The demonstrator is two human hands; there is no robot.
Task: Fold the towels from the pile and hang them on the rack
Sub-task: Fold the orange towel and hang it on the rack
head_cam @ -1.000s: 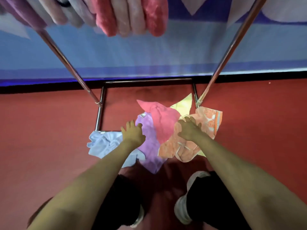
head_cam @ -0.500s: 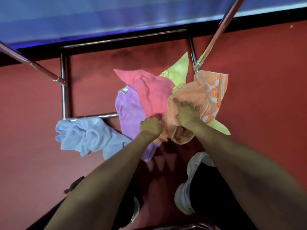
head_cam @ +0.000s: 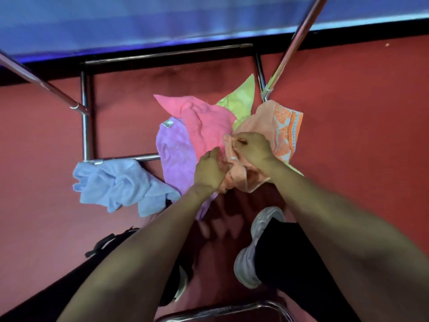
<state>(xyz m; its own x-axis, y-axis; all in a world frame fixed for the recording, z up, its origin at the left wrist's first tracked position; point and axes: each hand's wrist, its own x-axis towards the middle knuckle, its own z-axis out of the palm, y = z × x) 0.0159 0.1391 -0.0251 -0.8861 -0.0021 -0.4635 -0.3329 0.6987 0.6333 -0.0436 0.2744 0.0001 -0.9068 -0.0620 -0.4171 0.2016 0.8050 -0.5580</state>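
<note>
Orange towel point(head_cam: 262, 122) | atop pile on floor point(head_cam: 348, 135), by rack point(head_cam: 84, 126) | fold is pinched by right hand point(head_cam: 251, 148); bunched edge is gripped by left hand point(head_cam: 210, 169) | two corners are best found before lifting; pink towel point(head_cam: 204, 122) is not to be dragged

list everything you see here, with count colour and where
orange towel: 1, peach with orange pattern, right of pile
pink towel: 1, pink, middle of pile
purple towel: 1, lilac, left of pile
green towel: 1, yellow-green, back of pile
blue towel: 1, pale blue, crumpled left of pile
rack: 1, chrome, bars around pile
floor: 1, red
wall: 1, blue, behind rack
shoe: 1, white, below right arm
left hand: 1, grips orange towel
right hand: 1, pinches orange towel
</note>
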